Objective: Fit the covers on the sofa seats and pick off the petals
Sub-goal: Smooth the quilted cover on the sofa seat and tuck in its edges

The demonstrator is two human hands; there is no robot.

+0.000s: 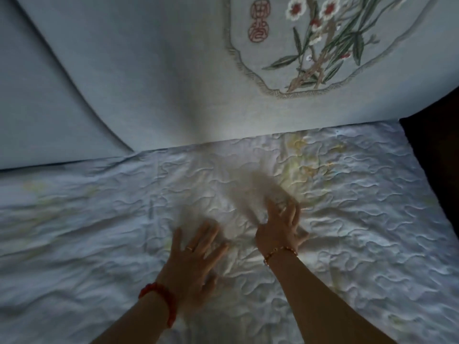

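Head view, looking down on a quilted white seat cover (347, 232) spread wrinkled across the sofa seat, from the near edge to the foot of the backrest. Left hand (196, 254) flat on the cover near the middle, fingers spread and straight, tips blurred; gold ring (189, 248) on one finger, red bead bracelet (162, 301) at the wrist. Right hand (280, 229) just right of it and a little farther, resting on the cover, fingers curled over a raised fold; too blurred to tell whether pinching the cloth or only pressing it. Gold chain bracelet (279, 252) at the right wrist. Faint yellow floral print on the cover, far right of the hands. Pale blue backrest cover (149, 83) behind, with embroidered flower panel (320, 43) and red seal mark (258, 21) at far right. No petals discernible with certainty.
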